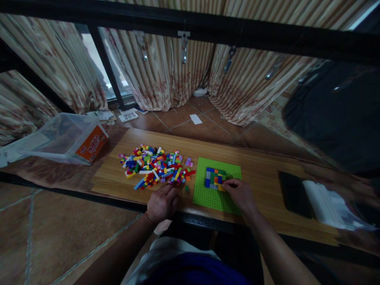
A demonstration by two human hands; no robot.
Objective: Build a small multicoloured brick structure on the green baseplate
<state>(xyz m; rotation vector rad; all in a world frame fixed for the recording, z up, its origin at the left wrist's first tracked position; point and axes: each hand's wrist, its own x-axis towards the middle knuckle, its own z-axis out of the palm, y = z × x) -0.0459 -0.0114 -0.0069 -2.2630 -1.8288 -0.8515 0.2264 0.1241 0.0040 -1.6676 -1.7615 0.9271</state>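
Observation:
A light green studded baseplate (233, 168) lies on the bench, carrying a low, roughly square build of colourful bricks (211, 179). My right hand (240, 194) reaches over the plate's right side. Its thumb and index finger are pinched on a building brick at the build's right edge; the fingertips mostly cover that brick. A large heap of mixed building bricks (160, 164) spreads to the left of the plate. My left hand (162, 202) rests at the bench's front edge just below the heap, fingers curled in. What is under those fingers is hidden.
A single green brick (187, 188) lies between the heap and my side of the plate. At far left stands a clear plastic bin (63, 138) with an orange label. A dark flat object (293, 194) and white plastic packaging (323, 204) lie on the right. A dark bar (166, 19) crosses overhead.

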